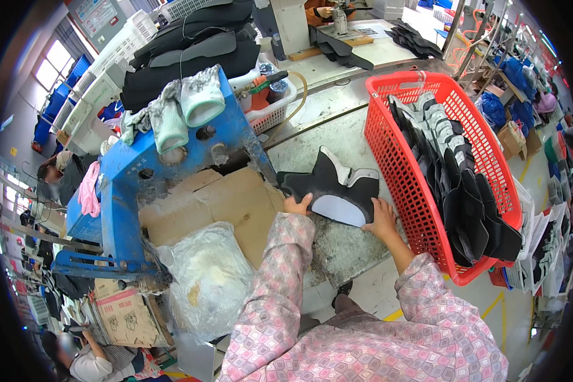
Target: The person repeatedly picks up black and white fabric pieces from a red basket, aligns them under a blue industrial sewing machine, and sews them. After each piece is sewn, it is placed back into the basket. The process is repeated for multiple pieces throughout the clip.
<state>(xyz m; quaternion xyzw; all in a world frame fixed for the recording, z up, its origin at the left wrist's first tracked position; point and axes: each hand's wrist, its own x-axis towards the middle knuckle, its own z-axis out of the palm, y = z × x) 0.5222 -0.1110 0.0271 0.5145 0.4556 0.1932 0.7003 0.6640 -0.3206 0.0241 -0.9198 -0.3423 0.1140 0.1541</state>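
Observation:
A flat shoe upper (328, 181) lies in front of me on a worn grey work surface. It is black, with white trim along its notched far edge and a pale oval patch at its near edge. My left hand (295, 205) grips its near left side, with the thumb pointing toward the patch. At the lower right corner, my right hand (382, 221) pinches it between thumb and fingers. Some fingertips of both hands are hidden. Just right of my right hand stands a red plastic basket (398, 172) filled with stacked black and white uppers (452, 165).
To the left stands a blue metal machine frame (118, 197), with dirty knitted gloves (178, 111) draped over it. Cardboard (235, 200) and a clear plastic bag (207, 274) lie beside my left forearm. Black sheets (197, 57) are piled behind. Another person's hand (325, 11) shows at the far bench.

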